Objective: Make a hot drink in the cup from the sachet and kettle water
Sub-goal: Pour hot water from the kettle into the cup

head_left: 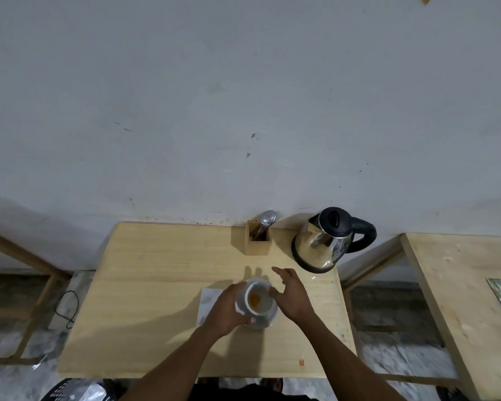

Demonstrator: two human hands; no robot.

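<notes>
A white cup (258, 299) holds a patch of orange powder at its bottom and sits tilted above a white saucer (268, 321) on the wooden table (145, 299). My left hand (226, 309) wraps around the cup's left side. My right hand (291, 295) hovers just right of the cup, fingers spread, its thumb close to the rim. The steel kettle (323, 241) with a black lid and handle stands at the table's back right. No sachet is visible.
A wooden holder (258, 241) with metal spoons stands at the back, left of the kettle. A white napkin (209, 305) lies under my left hand. A second wooden table (460, 299) is to the right. A black cable (68, 308) lies on the floor at left.
</notes>
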